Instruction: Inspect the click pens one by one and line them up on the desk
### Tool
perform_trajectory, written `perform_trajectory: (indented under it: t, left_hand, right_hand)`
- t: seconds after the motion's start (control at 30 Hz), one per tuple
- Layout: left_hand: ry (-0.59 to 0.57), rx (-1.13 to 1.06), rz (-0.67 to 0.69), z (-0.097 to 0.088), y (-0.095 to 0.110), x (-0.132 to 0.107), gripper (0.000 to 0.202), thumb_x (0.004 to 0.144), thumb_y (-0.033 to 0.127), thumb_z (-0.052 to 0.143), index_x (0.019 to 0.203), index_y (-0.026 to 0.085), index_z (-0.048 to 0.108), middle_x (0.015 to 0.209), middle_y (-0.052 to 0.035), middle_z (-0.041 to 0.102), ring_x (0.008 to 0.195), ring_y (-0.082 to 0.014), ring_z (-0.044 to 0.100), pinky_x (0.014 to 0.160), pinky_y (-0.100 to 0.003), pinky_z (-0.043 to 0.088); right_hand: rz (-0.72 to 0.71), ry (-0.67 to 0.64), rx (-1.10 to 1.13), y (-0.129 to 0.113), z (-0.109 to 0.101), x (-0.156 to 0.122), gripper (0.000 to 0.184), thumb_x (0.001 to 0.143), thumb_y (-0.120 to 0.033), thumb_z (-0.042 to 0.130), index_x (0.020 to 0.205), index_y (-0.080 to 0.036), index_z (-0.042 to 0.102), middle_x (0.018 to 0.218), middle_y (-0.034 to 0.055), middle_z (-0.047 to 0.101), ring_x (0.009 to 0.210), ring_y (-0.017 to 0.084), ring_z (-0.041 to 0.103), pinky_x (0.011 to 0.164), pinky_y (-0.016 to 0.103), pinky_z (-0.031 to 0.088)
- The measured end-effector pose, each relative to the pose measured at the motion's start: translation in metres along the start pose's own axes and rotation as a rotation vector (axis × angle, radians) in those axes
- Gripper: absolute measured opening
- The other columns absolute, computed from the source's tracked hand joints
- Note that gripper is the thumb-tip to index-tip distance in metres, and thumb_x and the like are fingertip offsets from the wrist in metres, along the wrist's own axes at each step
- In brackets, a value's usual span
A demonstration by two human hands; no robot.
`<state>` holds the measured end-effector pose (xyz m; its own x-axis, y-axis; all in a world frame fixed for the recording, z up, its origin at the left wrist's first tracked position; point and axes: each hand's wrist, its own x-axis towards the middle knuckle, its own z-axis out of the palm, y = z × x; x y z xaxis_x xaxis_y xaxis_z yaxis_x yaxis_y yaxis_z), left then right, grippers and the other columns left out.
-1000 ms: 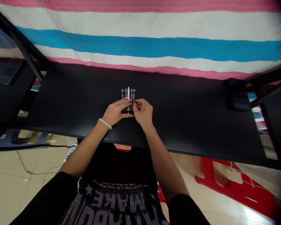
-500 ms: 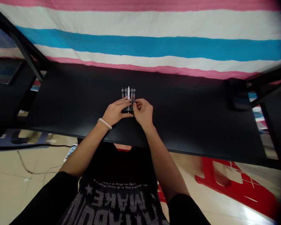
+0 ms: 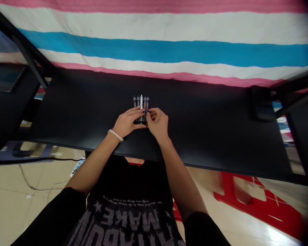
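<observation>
You had a row of slim clear tubes (image 3: 138, 101), pen-like or syringe-like (too small to tell), standing upright near the middle of the bench (image 3: 207, 136). A white tube (image 3: 141, 101) stood at the centre of the row, and the lower ends met a dark holder (image 3: 141, 122), mostly hidden by your fingers.

Your left hand (image 3: 127, 123), at 8 o'clock from the row, lay with its fingers across the lower part of the tubes. Your right hand (image 3: 156, 124), at 4 o'clock, gripped the row's right side with its fingertips. The two hands were together, closed on the row from both sides, and almost met in front of it.

Little had changed since the earlier frames. The row stood in the same spot and stayed upright, and your right fingertips had shifted only slightly along its edge. Your hands had not left it. The main difference was in the view: the striped cloth (image 3: 154, 51) at 12 o'clock sat more level than it had a second earlier.

A beaded bracelet (image 3: 115, 135) circled your left wrist at 8 o'clock. A dark block (image 3: 261, 102) sat on the bench at 3 o'clock. Past the bench's near edge, a red plastic stool (image 3: 256, 205) lay on the floor (image 3: 20, 181) at 4 o'clock.
</observation>
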<state>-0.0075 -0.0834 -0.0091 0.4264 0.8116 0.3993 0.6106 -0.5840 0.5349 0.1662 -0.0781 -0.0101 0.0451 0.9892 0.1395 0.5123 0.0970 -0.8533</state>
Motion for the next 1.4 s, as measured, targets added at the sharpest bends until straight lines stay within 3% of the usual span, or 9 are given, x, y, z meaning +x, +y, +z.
perform_trajectory:
  t: [0.4, 0.97, 1.17, 1.27, 1.4]
  left_hand:
    - [0.024, 0.002, 0.037, 0.001, -0.001, 0.000, 0.053, 0.075, 0.041, 0.082, 0.120, 0.014, 0.070, 0.126, -0.0145, 0.071, 0.129, -0.0279, 0.061, 0.111, -0.048, 0.051]
    - [0.072, -0.062, 0.015, 0.001, 0.000, -0.002, 0.052, 0.072, 0.042, 0.085, 0.117, 0.019, 0.072, 0.127, -0.0125, 0.071, 0.128, -0.0297, 0.062, 0.109, -0.052, 0.051]
    - [0.244, -0.148, -0.042, -0.006, 0.006, 0.000, 0.041, 0.079, 0.044, 0.079, 0.113, 0.020, 0.073, 0.122, -0.0127, 0.073, 0.117, -0.0268, 0.068, 0.104, -0.049, 0.054]
    - [0.343, -0.163, -0.097, -0.012, 0.010, 0.001, 0.026, 0.094, 0.038, 0.065, 0.111, 0.019, 0.073, 0.120, -0.0120, 0.074, 0.114, -0.0231, 0.069, 0.102, -0.045, 0.053]
    - [0.470, -0.187, -0.165, -0.015, 0.013, 0.000, 0.030, 0.103, 0.033, 0.045, 0.109, 0.017, 0.071, 0.115, -0.0117, 0.073, 0.111, -0.0202, 0.068, 0.100, -0.041, 0.053]
  right_hand:
    - [0.008, 0.010, 0.034, -0.002, 0.000, 0.000, 0.012, 0.085, -0.025, 0.056, 0.090, -0.017, 0.064, 0.073, 0.0018, 0.065, 0.063, 0.015, 0.061, 0.068, 0.032, 0.054]
    - [0.009, 0.018, 0.045, -0.002, -0.002, -0.004, 0.013, 0.086, -0.027, 0.056, 0.092, -0.017, 0.063, 0.075, 0.0033, 0.066, 0.064, 0.016, 0.062, 0.069, 0.033, 0.054]
    - [0.006, 0.060, 0.063, 0.000, -0.004, -0.009, 0.016, 0.087, -0.030, 0.055, 0.092, -0.017, 0.063, 0.077, 0.0044, 0.067, 0.063, 0.016, 0.063, 0.066, 0.033, 0.053]
    - [0.008, 0.095, 0.064, 0.001, -0.005, -0.011, 0.015, 0.087, -0.030, 0.055, 0.090, -0.017, 0.063, 0.076, 0.0042, 0.066, 0.061, 0.015, 0.061, 0.065, 0.031, 0.052]
    - [0.022, 0.085, 0.096, 0.000, -0.006, -0.012, 0.017, 0.086, -0.033, 0.057, 0.090, -0.017, 0.063, 0.074, 0.0033, 0.065, 0.060, 0.014, 0.059, 0.062, 0.030, 0.051]
